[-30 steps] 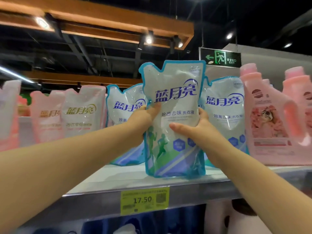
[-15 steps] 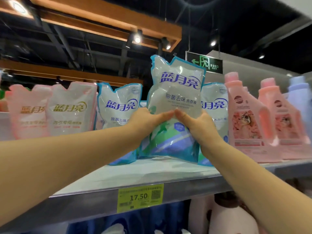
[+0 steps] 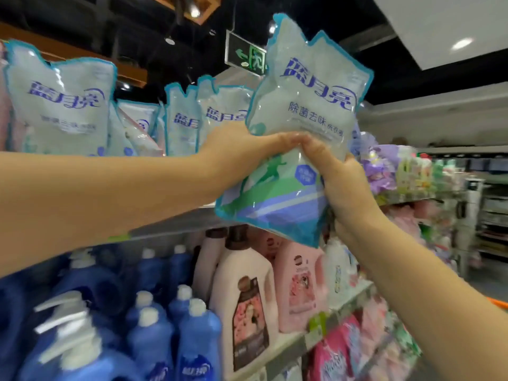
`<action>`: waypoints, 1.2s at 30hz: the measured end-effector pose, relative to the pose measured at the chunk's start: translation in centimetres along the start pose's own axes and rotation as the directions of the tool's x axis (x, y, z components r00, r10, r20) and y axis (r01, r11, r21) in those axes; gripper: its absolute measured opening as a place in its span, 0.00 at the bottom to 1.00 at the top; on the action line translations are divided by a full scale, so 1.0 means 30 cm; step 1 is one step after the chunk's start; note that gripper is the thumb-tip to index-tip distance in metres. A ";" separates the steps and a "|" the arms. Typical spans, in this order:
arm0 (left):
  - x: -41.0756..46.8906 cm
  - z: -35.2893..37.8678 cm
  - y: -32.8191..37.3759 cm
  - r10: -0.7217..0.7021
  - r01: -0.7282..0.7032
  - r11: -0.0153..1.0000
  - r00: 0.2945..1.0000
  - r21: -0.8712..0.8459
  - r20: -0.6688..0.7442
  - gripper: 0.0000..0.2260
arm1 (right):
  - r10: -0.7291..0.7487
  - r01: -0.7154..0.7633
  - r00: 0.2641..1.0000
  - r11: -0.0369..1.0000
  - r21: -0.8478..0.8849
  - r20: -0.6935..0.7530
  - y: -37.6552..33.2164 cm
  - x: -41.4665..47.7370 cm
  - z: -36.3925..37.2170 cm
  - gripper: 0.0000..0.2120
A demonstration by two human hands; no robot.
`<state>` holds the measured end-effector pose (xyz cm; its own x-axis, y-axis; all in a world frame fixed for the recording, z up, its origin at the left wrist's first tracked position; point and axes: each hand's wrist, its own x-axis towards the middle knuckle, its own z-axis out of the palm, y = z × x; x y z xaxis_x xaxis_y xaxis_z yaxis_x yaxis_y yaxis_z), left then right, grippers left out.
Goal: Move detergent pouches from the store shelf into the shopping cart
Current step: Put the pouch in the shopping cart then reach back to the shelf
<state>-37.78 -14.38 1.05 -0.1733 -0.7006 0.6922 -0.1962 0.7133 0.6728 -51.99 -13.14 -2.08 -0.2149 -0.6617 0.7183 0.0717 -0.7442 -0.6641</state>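
Note:
A pale blue-edged detergent pouch [image 3: 308, 105] with blue lettering hangs in the air, tilted to the right, clear of the top shelf [image 3: 176, 224]. My left hand [image 3: 242, 152] grips its left side at the middle. My right hand [image 3: 341, 180] holds its right side and lower edge, thumb across the front. More pouches of the same kind stand on the top shelf: one at the far left [image 3: 60, 103] and two near the middle [image 3: 192, 119]. No shopping cart shows clearly.
Blue detergent bottles [image 3: 154, 325] fill the lower left shelf. Pink and white jugs [image 3: 247, 295] stand beside them. Purple and pink packs [image 3: 382, 169] line the shelves to the right. A green exit sign [image 3: 247, 55] hangs overhead. An orange edge [image 3: 499, 303] shows at far right.
Both hands have lifted the pouch off the top shelf and carried it up and to the right. The view has swung right and down, bringing the lower shelves into sight.

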 end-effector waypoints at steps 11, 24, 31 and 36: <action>-0.282 0.889 0.159 -0.090 0.126 0.987 0.950 -0.103 0.300 0.10 | 0.157 -0.204 0.966 0.951 -0.232 -0.205 -0.176 -0.325 -0.923 0.21; -0.633 2.129 -0.125 -0.201 0.463 0.884 0.489 -0.058 0.849 0.16 | 0.396 -0.736 0.533 0.653 -0.178 -0.748 0.063 -0.828 -1.994 0.42; -0.791 2.677 -0.343 -0.277 0.545 0.833 0.266 0.093 0.924 0.11 | 0.412 -0.802 0.276 0.597 0.028 -0.868 0.311 -1.009 -2.425 0.12; -0.918 2.891 -0.538 -0.395 0.542 0.803 0.175 0.247 0.902 0.12 | 0.481 -0.783 0.014 0.550 0.290 -0.877 0.538 -1.133 -2.586 0.20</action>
<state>-113.54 -8.25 -51.53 -0.8231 -0.4216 -0.3805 -0.4900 0.1885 0.8511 -119.09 4.42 -53.31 -0.8225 -0.2866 -0.4913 0.4898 0.0820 -0.8679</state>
